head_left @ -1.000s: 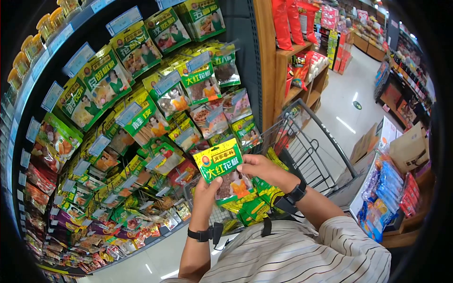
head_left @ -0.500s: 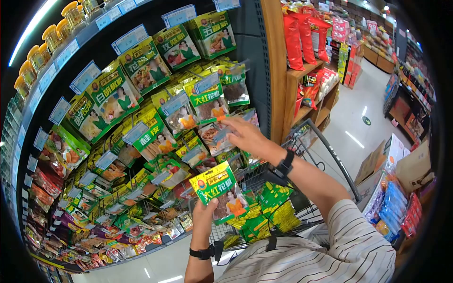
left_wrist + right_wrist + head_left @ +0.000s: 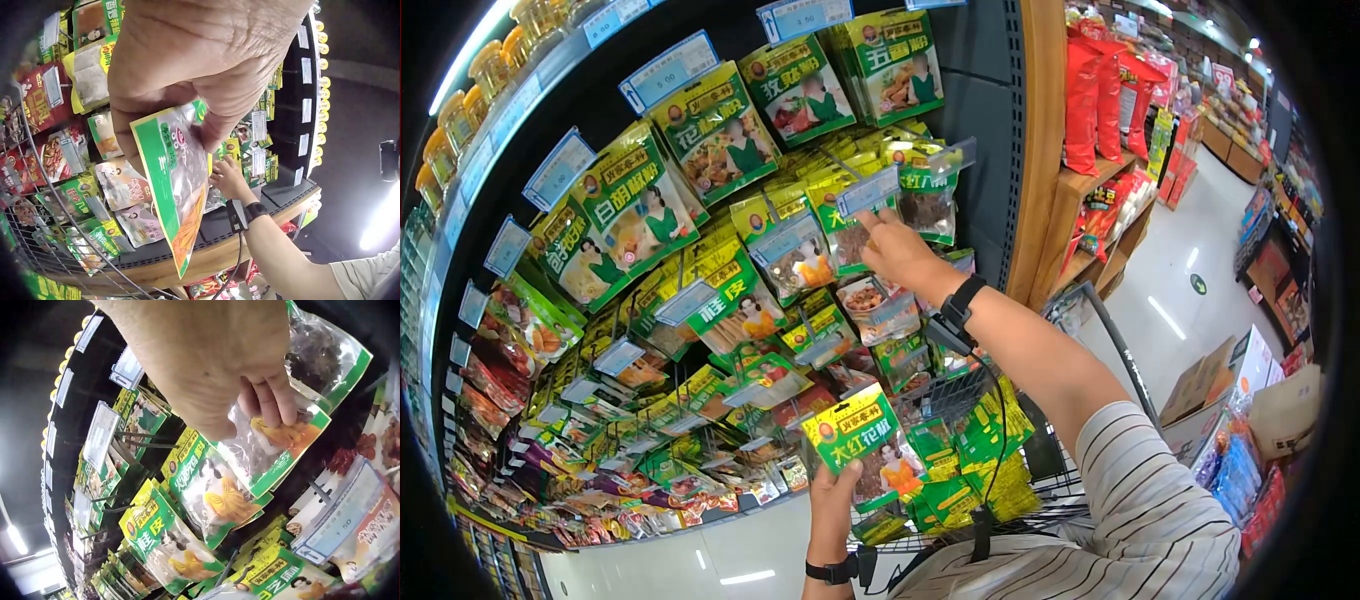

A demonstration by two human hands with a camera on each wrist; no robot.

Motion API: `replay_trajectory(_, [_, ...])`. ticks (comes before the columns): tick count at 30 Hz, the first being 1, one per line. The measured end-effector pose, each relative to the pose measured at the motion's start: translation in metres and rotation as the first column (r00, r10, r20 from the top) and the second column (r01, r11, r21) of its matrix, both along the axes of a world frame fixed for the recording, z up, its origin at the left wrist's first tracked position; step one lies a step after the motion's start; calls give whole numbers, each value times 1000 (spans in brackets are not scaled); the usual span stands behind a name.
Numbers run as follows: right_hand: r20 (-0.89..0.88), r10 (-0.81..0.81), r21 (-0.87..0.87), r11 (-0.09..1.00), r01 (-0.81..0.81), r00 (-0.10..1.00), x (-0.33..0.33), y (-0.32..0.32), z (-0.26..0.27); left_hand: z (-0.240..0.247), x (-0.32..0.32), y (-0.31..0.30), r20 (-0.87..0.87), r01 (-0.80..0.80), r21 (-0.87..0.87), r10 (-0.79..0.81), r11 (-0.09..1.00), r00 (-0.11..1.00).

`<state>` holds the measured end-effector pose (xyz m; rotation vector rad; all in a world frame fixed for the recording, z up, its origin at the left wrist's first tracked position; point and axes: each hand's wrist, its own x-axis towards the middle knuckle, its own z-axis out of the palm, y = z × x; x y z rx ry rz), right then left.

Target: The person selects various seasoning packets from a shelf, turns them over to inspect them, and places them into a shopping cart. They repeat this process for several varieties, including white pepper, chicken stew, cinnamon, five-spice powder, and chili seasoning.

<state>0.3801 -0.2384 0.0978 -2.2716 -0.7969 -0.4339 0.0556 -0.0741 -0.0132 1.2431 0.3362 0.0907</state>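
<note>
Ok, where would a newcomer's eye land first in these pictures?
Probably on the green-and-yellow plastic spice packet in the person's left hand, low in the middle of the head view. Then the right hand, up at a similar green-edged packet hanging on the dark rack. The tall red plastic bags on the wooden shelving, toward the upper right, may also draw a glance.

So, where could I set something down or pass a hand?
Bare floor lies between wooden shelf and cardboard box. A hand might pass along the dark panel between shelf and hanging packets. These crowd round the right hand.
</note>
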Motion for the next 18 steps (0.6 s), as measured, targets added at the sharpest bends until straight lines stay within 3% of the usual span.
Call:
replay_trajectory(6, [18,-5,2,1000,5,1000,0,-7,-1,0,9,-8,-22,38,28,-37,999,999])
replay_trajectory(13, [-126,122,166,981,-101,984,-11,-24,-7,2,3,-11,-8,41,67,-41,997,999])
replay_trajectory(16, [-49,179,235,958,-163,983,-19,-34,-17,-3,1,-8,-6,47,100,-46,994,999])
replay_trajectory(18, [-88,163,235,962,-138,983,-27,-39,-21,-1,-2,-8,0,64,100,-64,993,998])
